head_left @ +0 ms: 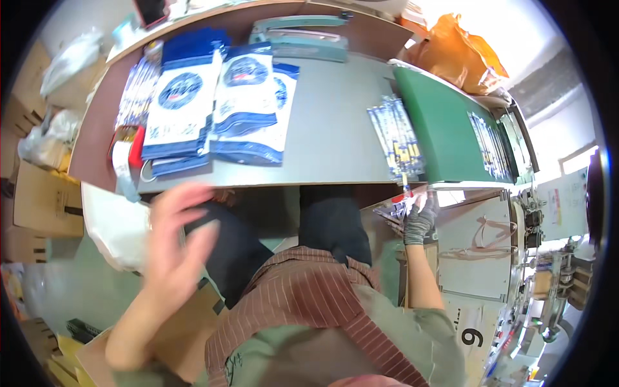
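My bare left hand (174, 235) is raised in front of the table's near left edge, blurred, its fingers apart and nothing in them. My right hand (420, 222) wears a grey striped glove and is at the table's near right edge. Its fingers look pinched together beside a slim stick with a red end (407, 191); what they grip is not clear. Just beyond lies a bundle of slim printed sticks (394, 135). White and blue printed pouches (180, 97) lie in stacks at the left. A red tape dispenser (136, 145) stands next to them.
More slim sticks (138, 93) lie at the far left, and others (490, 145) on a green board (429, 122) at right. A teal heat sealer (300, 39) sits at the back. An orange bag (461, 55) is behind the board. A white cabinet (477, 248) stands below right.
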Demonstrator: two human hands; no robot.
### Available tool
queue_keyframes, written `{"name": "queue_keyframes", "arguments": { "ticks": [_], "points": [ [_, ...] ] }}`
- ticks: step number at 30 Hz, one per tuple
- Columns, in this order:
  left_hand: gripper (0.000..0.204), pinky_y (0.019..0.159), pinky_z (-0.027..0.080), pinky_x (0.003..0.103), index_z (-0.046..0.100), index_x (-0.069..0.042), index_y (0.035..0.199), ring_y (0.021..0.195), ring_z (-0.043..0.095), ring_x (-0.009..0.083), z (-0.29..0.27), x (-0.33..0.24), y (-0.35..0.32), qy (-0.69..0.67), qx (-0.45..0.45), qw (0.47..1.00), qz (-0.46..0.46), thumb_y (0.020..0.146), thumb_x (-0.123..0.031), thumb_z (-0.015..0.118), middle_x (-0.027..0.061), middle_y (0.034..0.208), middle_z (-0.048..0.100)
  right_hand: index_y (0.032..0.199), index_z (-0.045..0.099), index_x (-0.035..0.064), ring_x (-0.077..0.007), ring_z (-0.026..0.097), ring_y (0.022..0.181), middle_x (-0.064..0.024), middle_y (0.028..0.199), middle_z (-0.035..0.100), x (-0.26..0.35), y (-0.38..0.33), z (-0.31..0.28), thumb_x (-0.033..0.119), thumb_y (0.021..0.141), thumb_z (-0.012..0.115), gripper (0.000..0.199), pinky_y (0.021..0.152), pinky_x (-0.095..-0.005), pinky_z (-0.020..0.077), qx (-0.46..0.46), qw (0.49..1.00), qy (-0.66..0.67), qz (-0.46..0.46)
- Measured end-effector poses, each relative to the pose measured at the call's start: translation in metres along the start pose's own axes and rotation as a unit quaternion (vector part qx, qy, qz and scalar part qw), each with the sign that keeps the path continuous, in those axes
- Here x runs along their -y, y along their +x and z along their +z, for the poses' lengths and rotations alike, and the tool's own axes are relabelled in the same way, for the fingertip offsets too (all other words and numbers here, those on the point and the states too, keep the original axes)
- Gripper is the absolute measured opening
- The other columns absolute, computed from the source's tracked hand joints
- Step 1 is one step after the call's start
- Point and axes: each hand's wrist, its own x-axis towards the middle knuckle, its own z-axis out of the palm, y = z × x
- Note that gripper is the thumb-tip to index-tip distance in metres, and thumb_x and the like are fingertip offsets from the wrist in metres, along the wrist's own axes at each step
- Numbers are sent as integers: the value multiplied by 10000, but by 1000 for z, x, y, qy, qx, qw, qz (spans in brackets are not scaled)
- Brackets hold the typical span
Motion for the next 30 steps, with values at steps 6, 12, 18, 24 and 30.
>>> {"name": "queue_keyframes", "arguments": {
  "ticks": [6,12,18,24,30],
  "points": [
    [854,1109,268,419,249,79,1400,1339,312,394,328,67,183,-21,75,996,-35,844,-450,625,303,1422,312,1160,546,-11,-308,583,964,-164,1031,635,13,53,39,517,808,637,641,922,-416,431,212,923,317,55],
    [937,1104,277,444,232,45,1418,1345,276,418,424,70,274,160,27,984,-76,729,-362,719,276,1455,262,1213,476,-47,-430,462,1170,-287,1245,485,86,80,52,412,754,663,675,1006,-478,373,167,946,184,-208],
    [898,1103,282,432,239,10,1433,1357,271,397,327,145,256,191,36,981,19,733,-292,714,238,1489,236,1194,504,5,-401,461,1183,-268,1277,472,100,75,46,246,776,659,506,1025,-462,360,347,862,324,-176],
    [972,1121,239,412,164,52,1448,1402,207,353,270,106,248,94,12,988,-119,791,-414,708,285,1499,171,1126,602,-27,-406,542,1111,-301,1149,575,79,129,110,453,909,510,534,1026,-434,375,85,992,87,38],
    [1022,1074,317,392,38,26,1474,1351,331,289,230,100,249,-226,34,911,-344,815,-413,683,212,1521,192,1231,534,-39,-405,538,1118,-283,1220,544,163,165,99,561,896,440,693,977,-420,404,429,853,259,146]
  ]
}}
